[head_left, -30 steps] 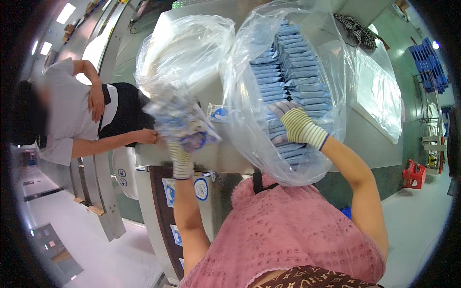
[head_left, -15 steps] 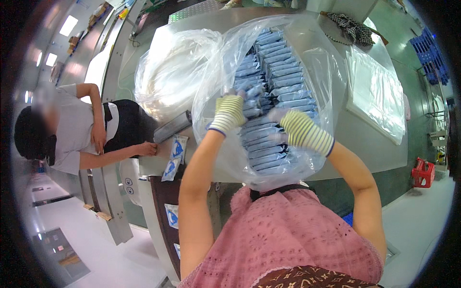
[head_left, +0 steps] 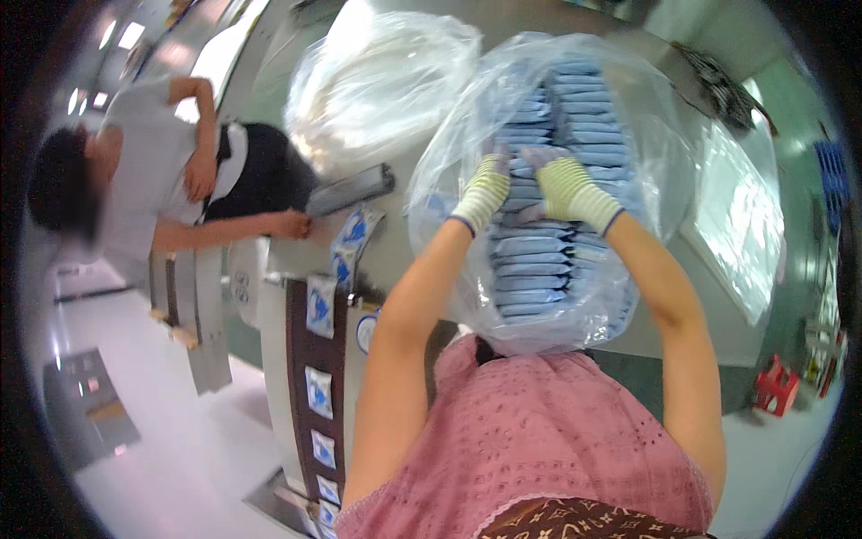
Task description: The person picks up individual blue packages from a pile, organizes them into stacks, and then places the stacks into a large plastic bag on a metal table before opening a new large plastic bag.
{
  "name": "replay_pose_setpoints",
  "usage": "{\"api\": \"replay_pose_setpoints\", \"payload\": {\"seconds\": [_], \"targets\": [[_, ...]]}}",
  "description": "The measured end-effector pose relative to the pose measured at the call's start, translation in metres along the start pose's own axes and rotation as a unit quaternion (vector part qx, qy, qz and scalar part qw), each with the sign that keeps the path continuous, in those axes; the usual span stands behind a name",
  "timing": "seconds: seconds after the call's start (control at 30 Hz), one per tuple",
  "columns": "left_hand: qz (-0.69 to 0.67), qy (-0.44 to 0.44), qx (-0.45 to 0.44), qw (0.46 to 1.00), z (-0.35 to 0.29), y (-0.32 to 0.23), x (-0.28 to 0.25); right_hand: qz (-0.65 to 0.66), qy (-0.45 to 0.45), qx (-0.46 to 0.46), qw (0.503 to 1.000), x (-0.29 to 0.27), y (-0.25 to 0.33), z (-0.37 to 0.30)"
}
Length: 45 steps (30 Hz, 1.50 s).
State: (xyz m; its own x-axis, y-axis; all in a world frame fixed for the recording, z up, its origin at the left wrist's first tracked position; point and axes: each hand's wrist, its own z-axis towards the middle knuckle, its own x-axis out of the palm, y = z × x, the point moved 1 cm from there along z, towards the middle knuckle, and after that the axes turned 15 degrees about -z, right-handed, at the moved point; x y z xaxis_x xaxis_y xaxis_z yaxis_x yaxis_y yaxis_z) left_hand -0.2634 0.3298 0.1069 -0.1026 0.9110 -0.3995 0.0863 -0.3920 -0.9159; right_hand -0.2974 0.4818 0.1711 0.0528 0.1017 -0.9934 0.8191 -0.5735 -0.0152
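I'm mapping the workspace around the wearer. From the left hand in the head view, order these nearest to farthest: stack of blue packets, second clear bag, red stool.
1. Stack of blue packets: under the left hand.
2. Second clear bag: up-left.
3. Red stool: far lower right.

One head-worn fisheye looks steeply down — close over the clear bag (head_left: 548,180).
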Motion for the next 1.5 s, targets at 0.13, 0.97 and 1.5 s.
{"api": "replay_pose_setpoints", "payload": {"seconds": [0.13, 0.97, 1.5], "targets": [[0.551, 0.258, 0.043, 0.793, -0.029, -0.053, -0.053, -0.026, 0.025, 0.018, 0.999, -0.006, -0.013, -0.009], [-0.002, -0.108, -0.283, 0.953, -0.219, 0.213, -0.287, 0.579, 0.169, 0.097, 0.792, 0.096, 0.304, 0.056], [-0.127, -0.005, -0.116, 0.985, -0.153, 0.197, -0.197, 0.604, 0.12, 0.172, 0.769, 0.052, 0.218, 0.148]]}}
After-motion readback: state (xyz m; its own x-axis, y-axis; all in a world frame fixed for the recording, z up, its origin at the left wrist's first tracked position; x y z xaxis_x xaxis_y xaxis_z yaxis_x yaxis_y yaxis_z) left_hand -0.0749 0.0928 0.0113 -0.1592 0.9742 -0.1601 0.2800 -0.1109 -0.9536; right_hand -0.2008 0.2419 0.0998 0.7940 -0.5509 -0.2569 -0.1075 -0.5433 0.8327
